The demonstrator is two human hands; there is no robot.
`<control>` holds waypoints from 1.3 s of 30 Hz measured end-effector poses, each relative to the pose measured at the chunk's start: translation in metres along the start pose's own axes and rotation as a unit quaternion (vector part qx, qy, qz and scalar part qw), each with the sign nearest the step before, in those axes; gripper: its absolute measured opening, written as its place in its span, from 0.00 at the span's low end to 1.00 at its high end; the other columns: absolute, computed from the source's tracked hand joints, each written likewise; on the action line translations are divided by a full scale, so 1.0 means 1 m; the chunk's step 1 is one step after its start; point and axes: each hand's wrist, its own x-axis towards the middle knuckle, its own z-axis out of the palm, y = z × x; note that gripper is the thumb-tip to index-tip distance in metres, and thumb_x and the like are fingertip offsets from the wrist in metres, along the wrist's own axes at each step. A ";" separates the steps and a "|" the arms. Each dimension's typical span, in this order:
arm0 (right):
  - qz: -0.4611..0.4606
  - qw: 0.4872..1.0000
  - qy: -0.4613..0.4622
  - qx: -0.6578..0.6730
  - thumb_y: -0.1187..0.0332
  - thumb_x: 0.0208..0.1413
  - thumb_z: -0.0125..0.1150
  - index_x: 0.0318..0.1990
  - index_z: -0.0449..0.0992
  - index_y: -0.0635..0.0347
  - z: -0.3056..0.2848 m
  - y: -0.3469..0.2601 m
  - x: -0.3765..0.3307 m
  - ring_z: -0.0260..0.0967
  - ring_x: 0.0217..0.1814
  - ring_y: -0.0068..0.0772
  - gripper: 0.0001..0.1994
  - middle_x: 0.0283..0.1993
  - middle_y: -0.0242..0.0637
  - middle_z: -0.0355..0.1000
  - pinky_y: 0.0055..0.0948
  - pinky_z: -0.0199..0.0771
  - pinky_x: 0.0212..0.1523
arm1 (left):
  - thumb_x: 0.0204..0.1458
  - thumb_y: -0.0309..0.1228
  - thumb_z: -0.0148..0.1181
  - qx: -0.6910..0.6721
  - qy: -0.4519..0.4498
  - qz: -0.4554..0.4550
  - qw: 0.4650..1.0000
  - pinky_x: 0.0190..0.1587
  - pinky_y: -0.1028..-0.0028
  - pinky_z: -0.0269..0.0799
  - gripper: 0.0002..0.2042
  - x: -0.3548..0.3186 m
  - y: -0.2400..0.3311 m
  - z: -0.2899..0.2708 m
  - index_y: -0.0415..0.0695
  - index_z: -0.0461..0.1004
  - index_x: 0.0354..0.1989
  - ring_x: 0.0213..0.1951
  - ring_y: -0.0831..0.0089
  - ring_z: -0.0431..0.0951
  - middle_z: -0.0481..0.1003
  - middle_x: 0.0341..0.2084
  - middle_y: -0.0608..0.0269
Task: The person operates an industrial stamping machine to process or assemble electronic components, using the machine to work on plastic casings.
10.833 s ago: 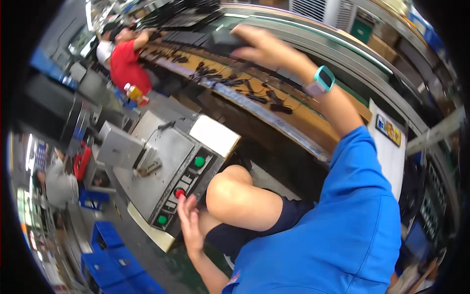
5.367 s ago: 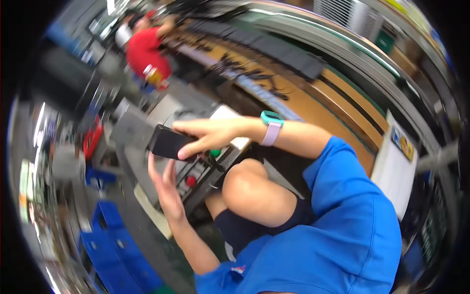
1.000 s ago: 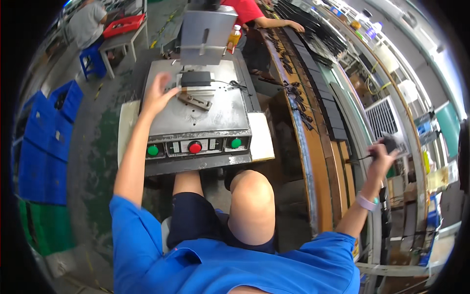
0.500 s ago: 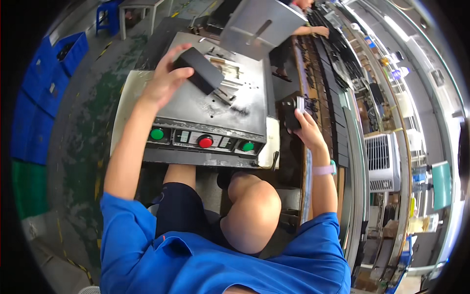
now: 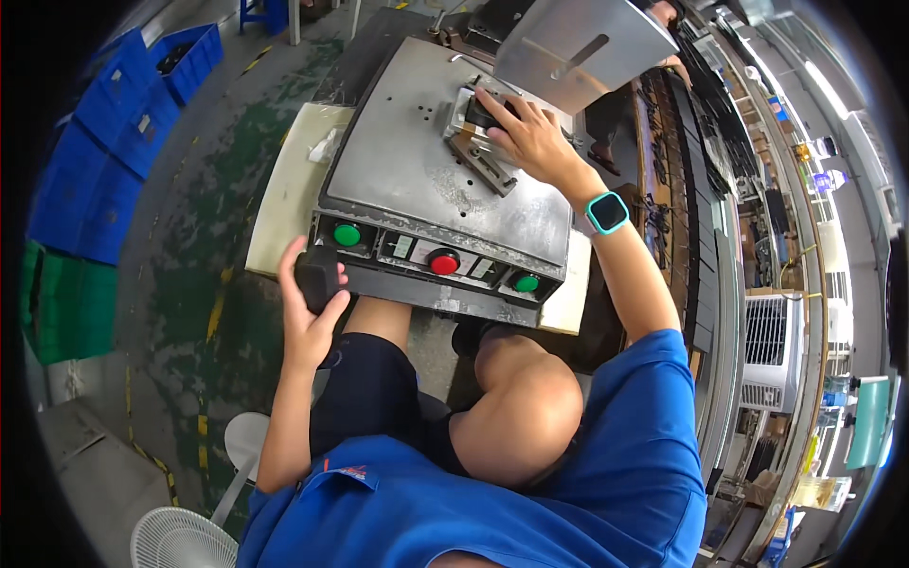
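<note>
Workshop floor [image 5: 180, 312], around our machine [image 5: 393, 161]. Left hand [image 5: 308, 327]: clamped on one black block [image 5: 317, 275], moved from above the machine to its near-left corner. Right hand [image 5: 540, 147]: fingers on second block [image 5: 481, 115] at the machine's fixture [image 5: 458, 114], clamping unclear; we judge blocks exchanged.

You have a matte black block [image 5: 317, 275] in your left hand [image 5: 309, 327], fingers and thumb wrapped around its sides. It is plain with softened edges, held raised with its long side roughly upright, near the left front corner of the machine's metal plate [image 5: 398, 142]. A second dark piece [image 5: 480, 116] sits in the pale metal fixture [image 5: 458, 106] on that plate, under the spread fingers of your right hand [image 5: 535, 142]. Those fingers hide much of it, so you cannot tell its full outline. The fixture sits skewed to the plate's front edge.
</note>
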 end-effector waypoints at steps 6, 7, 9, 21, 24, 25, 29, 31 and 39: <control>0.096 0.951 -0.272 0.113 0.44 0.44 0.70 0.73 0.46 0.48 -0.065 -0.050 -0.102 0.47 0.73 0.58 0.52 0.72 0.57 0.46 0.55 0.46 0.70 | 0.46 0.15 0.57 0.313 -0.028 0.180 0.932 0.54 0.70 0.68 0.31 0.034 -0.020 0.004 0.46 0.59 0.62 0.46 0.71 0.73 0.72 0.45 0.60; 0.103 0.951 -0.266 0.115 0.44 0.44 0.70 0.73 0.46 0.48 -0.066 -0.060 -0.118 0.47 0.73 0.58 0.52 0.72 0.57 0.46 0.55 0.46 0.70 | 0.46 0.15 0.57 0.315 -0.035 0.184 0.930 0.54 0.70 0.68 0.31 0.032 -0.015 0.005 0.46 0.59 0.62 0.46 0.71 0.73 0.72 0.45 0.60; 0.081 0.977 -0.196 0.018 0.46 0.41 0.73 0.73 0.46 0.51 -0.051 -0.078 -0.152 0.48 0.72 0.59 0.54 0.72 0.56 0.47 0.53 0.48 0.70 | 0.46 0.15 0.57 0.194 -0.086 0.101 0.972 0.54 0.70 0.68 0.30 0.027 -0.004 0.006 0.43 0.60 0.60 0.46 0.70 0.75 0.73 0.44 0.58; 0.205 0.837 0.077 0.501 0.62 0.50 0.70 0.58 0.62 0.62 -0.135 -0.077 -0.169 0.67 0.51 0.38 0.31 0.48 0.48 0.68 0.36 0.67 0.52 | 0.63 0.48 0.44 0.008 -0.379 0.048 0.924 0.69 0.63 0.45 0.36 0.033 0.080 0.160 0.41 0.41 0.72 0.70 0.61 0.52 0.55 0.67 0.50; 0.271 0.927 0.217 0.141 0.67 0.52 0.67 0.45 0.65 0.65 -0.195 -0.019 -0.273 0.67 0.45 0.43 0.19 0.41 0.46 0.67 0.38 0.68 0.48 | 0.64 0.54 0.40 0.091 -0.467 0.042 0.878 0.71 0.64 0.38 0.38 -0.004 0.076 0.135 0.39 0.40 0.73 0.72 0.61 0.47 0.50 0.70 0.48; 0.343 0.911 0.215 0.078 0.68 0.50 0.67 0.47 0.66 0.64 -0.219 -0.012 -0.310 0.67 0.49 0.48 0.20 0.45 0.48 0.68 0.40 0.68 0.51 | 0.62 0.57 0.41 0.100 -0.468 -0.003 0.878 0.70 0.63 0.42 0.40 -0.012 0.068 0.121 0.41 0.40 0.73 0.71 0.60 0.50 0.54 0.69 0.49; 0.555 0.787 0.146 -0.229 0.60 0.54 0.65 0.52 0.68 0.64 -0.249 0.071 -0.547 0.71 0.48 0.48 0.23 0.47 0.49 0.72 0.41 0.72 0.49 | 0.64 0.54 0.40 0.104 -0.456 -0.180 0.865 0.65 0.64 0.56 0.35 -0.045 0.020 0.062 0.43 0.47 0.71 0.64 0.63 0.63 0.62 0.64 0.52; 0.721 0.671 0.120 -0.125 0.53 0.53 0.65 0.52 0.69 0.65 -0.280 0.042 -0.641 0.73 0.32 0.39 0.26 0.35 0.45 0.75 0.37 0.72 0.34 | 0.65 0.52 0.39 0.088 -0.438 -0.219 0.868 0.63 0.64 0.59 0.32 -0.058 -0.008 0.035 0.42 0.50 0.70 0.62 0.64 0.67 0.64 0.63 0.53; 0.810 0.541 -0.081 -0.212 0.54 0.52 0.64 0.50 0.73 0.68 -0.265 -0.004 -0.600 0.70 0.55 0.56 0.26 0.56 0.58 0.69 0.46 0.72 0.54 | 0.67 0.45 0.41 0.140 -0.442 -0.288 0.838 0.59 0.67 0.64 0.24 -0.061 -0.016 0.033 0.39 0.63 0.62 0.57 0.68 0.71 0.72 0.54 0.59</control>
